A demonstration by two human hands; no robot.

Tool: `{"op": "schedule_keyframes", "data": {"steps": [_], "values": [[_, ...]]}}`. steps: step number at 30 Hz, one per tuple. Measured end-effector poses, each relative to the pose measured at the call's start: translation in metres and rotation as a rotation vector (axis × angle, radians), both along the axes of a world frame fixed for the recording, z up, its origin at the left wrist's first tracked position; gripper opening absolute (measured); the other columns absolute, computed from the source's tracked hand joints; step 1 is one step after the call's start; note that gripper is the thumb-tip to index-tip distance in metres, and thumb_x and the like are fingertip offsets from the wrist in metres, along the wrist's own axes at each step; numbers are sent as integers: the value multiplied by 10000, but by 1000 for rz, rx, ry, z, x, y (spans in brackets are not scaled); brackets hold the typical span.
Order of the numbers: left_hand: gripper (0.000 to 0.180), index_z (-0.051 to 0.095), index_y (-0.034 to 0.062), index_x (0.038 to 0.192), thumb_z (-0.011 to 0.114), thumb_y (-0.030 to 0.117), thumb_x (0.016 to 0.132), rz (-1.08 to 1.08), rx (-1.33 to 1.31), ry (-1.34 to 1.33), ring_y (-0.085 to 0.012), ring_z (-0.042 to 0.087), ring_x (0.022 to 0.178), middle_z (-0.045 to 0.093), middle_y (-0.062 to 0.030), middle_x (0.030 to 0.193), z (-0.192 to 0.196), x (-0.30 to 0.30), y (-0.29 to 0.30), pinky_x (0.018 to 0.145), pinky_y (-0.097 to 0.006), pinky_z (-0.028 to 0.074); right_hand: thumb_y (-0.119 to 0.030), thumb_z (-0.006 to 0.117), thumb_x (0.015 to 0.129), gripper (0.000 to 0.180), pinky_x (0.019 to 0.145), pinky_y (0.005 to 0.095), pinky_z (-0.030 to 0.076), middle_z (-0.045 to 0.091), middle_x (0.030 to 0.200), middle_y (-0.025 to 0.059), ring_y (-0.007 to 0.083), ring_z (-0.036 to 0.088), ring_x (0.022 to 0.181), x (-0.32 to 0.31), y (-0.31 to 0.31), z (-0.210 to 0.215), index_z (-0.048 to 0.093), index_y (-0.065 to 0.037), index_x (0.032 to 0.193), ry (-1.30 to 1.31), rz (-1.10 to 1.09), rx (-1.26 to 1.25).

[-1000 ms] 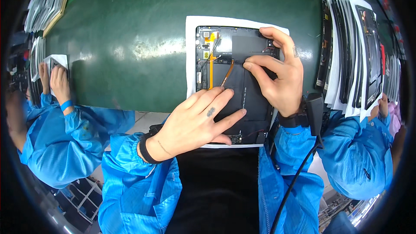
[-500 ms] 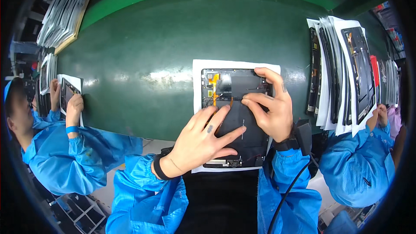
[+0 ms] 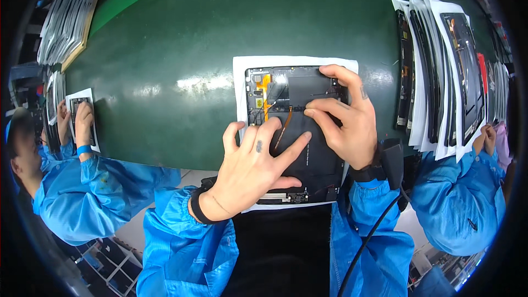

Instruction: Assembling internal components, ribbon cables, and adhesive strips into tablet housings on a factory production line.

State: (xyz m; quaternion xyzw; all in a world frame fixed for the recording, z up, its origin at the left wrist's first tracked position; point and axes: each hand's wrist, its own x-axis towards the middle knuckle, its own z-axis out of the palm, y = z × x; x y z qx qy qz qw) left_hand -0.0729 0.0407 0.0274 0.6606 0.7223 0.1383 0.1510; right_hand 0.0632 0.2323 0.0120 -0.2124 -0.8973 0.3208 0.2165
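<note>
An opened black tablet (image 3: 316, 168) lies in front of me, its inner parts facing up. An orange flex cable (image 3: 266, 89) runs down its upper left, and a thin brown ribbon cable (image 3: 283, 131) slants across the middle. My left hand (image 3: 247, 159) rests over the lower left of the tablet, fingers spread, with nothing held. My right hand (image 3: 349, 126) pinches thumb and forefinger together beside the ribbon's upper end. What lies between those fingertips is too small to make out. Another finger of that hand touches the tablet's top edge.
White sheet (image 3: 240, 77) under the tablet, on a green table (image 3: 165, 44). Upright tablets interleaved with white sheets (image 3: 434, 77) stand at right; another stack (image 3: 71, 16) is far left. Co-workers in blue sit on both sides. A black cable (image 3: 366, 242) runs along my right sleeve.
My left hand's fingers have spread and drawn back, uncovering more of the brown ribbon cable. The right hand keeps its pinch in about the same spot. The whole view has shifted slightly.
</note>
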Motion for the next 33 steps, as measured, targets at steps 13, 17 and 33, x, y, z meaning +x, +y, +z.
{"op": "schedule_keyframes", "data": {"steps": [13,17,33], "values": [[1156,548,254,1581,941,601,551,-13,-57,5,-363,459,1247,456,-159,1337,12,-3,19,1159,-637,307,-27,788,875,105,1017,432,547,624,1405,139,346,658,1234,2,0,3,781,-30,980,14,-12,-13],[1200,533,243,1592,946,613,528,-9,-66,-5,-358,458,1232,460,-160,1301,11,-4,19,1162,-620,310,29,729,920,119,1013,424,553,643,1359,150,350,673,1216,2,2,3,764,-4,1029,86,-49,-70],[1323,460,98,1628,923,674,531,-59,-26,3,-381,452,1180,474,-171,1250,12,-16,18,1138,-592,309,62,669,958,151,902,364,586,714,1215,156,296,742,1081,-8,3,6,760,17,1070,253,-125,-62]]}}
